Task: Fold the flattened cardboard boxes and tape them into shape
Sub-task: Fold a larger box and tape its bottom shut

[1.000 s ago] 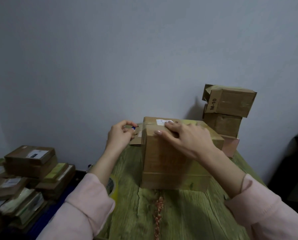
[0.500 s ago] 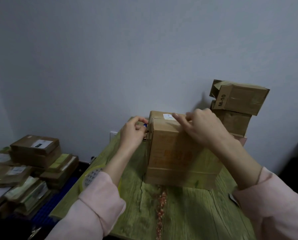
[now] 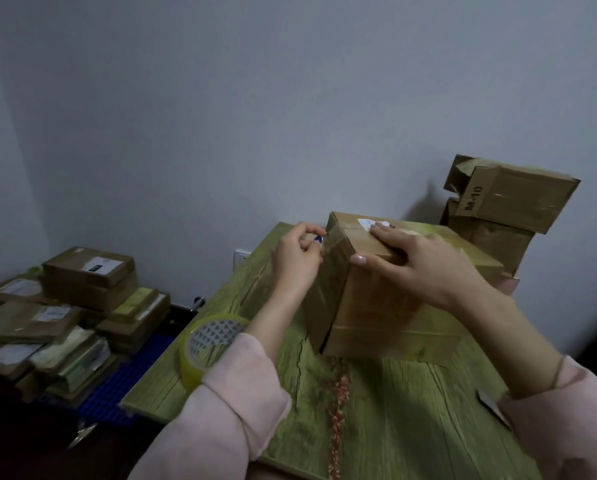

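Note:
A folded brown cardboard box [image 3: 380, 317] stands on the green wood-grain table [image 3: 376, 417]. My right hand [image 3: 418, 261] lies on the box's top near its front left corner, fingers spread and thumb over the edge. My left hand [image 3: 299, 258] is at the box's upper left edge and pinches a small blue-tipped object against it; what the object is stays unclear. Clear tape runs down the box's left face. A roll of clear yellowish tape [image 3: 210, 344] stands on the table at the left, partly behind my left sleeve.
Two taped boxes [image 3: 505, 206] are stacked against the wall at the table's back right. A heap of flattened boxes and packets [image 3: 65, 313] lies on the floor to the left on a blue mat. A small dark object [image 3: 487, 401] lies near my right sleeve.
My left hand moved right from open air up to the box's upper left edge. My right hand slid along the top toward the front corner. The camera tilted, showing the tape roll.

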Demonstrator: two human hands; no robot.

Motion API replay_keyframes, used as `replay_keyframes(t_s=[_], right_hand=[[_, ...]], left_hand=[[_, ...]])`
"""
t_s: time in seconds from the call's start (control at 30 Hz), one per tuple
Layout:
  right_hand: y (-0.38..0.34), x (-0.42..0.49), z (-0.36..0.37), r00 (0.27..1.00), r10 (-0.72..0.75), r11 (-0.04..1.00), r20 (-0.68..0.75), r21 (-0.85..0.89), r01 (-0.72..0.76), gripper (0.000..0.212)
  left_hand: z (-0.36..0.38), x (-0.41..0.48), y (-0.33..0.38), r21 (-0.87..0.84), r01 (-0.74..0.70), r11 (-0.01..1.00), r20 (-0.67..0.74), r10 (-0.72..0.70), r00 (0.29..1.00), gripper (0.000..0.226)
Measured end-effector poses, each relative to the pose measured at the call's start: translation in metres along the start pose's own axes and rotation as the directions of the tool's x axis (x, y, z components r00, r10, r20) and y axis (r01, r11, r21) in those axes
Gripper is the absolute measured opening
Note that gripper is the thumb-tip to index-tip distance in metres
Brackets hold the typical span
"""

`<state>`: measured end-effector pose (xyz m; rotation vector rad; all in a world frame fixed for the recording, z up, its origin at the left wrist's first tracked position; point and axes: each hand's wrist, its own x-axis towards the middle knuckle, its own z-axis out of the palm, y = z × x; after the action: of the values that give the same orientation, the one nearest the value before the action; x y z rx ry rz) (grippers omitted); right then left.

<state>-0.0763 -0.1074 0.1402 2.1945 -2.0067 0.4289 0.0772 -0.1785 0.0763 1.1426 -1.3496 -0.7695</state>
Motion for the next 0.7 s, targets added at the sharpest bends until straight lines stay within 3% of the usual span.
replay_keyframes(t_s=[0.13,0.2,0.27,0.37,0.47,0.53,0.63,0.7], right_hand=[[0.0,0.0,0.003,1.0,-0.028,1.0,-0.014,-0.004,0.027,0.095],[-0.003,-0.001,0.004,0.999,-0.033,0.999,-0.023,-0.005,0.033,0.091],[-0.005,-0.003,0.004,0.999,-0.038,0.999,-0.037,-0.013,0.038,0.088],[-0.006,-0.003,0.005,0.998,-0.047,0.999,-0.038,-0.029,0.046,0.086],[-0.004,0.001,0.007,0.998,-0.052,0.998,-0.029,-0.039,0.051,0.087],[-0.004,0.001,0.007,0.998,-0.059,0.997,-0.021,-0.043,0.058,0.09],[-0.002,0.0,0.005,0.999,-0.053,0.998,0.008,-0.039,0.054,0.084],[-0.001,0.0,0.004,0.998,-0.059,0.996,0.023,-0.061,0.06,0.077]], left_hand=[[0.012,-0.008,-0.003,0.027,-0.037,0.999,-0.082,0.039,0.996,0.023],[0.017,-0.015,-0.003,0.08,-0.13,0.988,-0.145,0.14,0.979,0.021],[0.024,-0.017,-0.005,0.181,-0.273,0.945,-0.182,0.305,0.935,0.021],[0.027,-0.017,-0.007,0.392,-0.319,0.863,-0.106,0.387,0.916,0.022],[0.02,-0.023,-0.008,0.631,-0.309,0.711,0.054,0.358,0.932,0.032],[0.015,-0.029,-0.003,0.684,-0.316,0.657,0.143,0.304,0.942,0.038],[0.003,-0.02,0.016,0.694,-0.224,0.685,0.145,0.171,0.974,0.031],[-0.004,-0.007,0.032,0.584,-0.157,0.797,0.08,0.137,0.987,0.034]])
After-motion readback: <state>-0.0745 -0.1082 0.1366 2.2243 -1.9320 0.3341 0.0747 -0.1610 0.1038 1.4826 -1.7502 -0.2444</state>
